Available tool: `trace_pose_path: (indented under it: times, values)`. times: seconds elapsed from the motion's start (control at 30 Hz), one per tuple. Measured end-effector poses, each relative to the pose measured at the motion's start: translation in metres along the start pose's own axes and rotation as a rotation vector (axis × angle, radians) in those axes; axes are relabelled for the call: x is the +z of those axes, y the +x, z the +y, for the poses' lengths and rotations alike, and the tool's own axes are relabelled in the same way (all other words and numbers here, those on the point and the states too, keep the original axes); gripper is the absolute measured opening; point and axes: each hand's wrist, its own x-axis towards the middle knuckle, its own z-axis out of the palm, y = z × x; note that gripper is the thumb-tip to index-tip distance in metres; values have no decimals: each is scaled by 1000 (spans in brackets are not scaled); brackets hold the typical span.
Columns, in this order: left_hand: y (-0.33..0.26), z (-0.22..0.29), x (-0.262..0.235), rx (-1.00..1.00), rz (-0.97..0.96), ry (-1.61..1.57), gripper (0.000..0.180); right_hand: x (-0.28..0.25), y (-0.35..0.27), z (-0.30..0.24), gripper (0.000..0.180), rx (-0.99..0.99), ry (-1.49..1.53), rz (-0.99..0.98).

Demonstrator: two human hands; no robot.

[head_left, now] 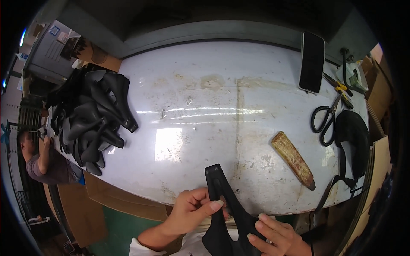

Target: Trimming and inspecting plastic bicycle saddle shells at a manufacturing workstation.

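A black bicycle saddle (240,219) with a long slot down its middle is in my two hands at the table's near edge. Its narrow nose points away from me, and its wide end runs down past the lower edge of the picture. My left hand (192,213) pinches the saddle's left side, its thumb lying by the slot. My right hand (277,237) grips the wide part on the right, fingers bent over the surface. Part of each hand is hidden behind the saddle.
A heap of black saddles (92,115) covers the table's left end. On the right lie a tape-wrapped tool (294,160), black scissors (328,121), yellow-handled pliers (341,88), a phone (311,62) and a black cap-like item (353,134). Another person (45,162) works at far left.
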Motion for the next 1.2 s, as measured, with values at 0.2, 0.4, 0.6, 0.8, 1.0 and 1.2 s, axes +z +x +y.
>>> trace_pose_path:
  times: [0.2,0.4,0.6,0.8,1.0,1.2]
  values:
    - [-3,-2,4,-189,-19,151,25,-7,-1,-8,84,44,-37,7]
    - [-7,-6,4,-176,-126,272,20,-12,-1,-6,82,40,-91,-3]
    - [-4,0,10,-325,-373,339,23,24,-6,9,54,720,1243,345]
    - [9,11,22,-438,-601,358,29,52,23,38,34,346,1923,287]
    - [10,7,16,-413,-676,338,26,40,29,28,26,521,1613,297]
    - [10,17,21,-348,-666,383,25,26,30,18,22,592,1417,289]
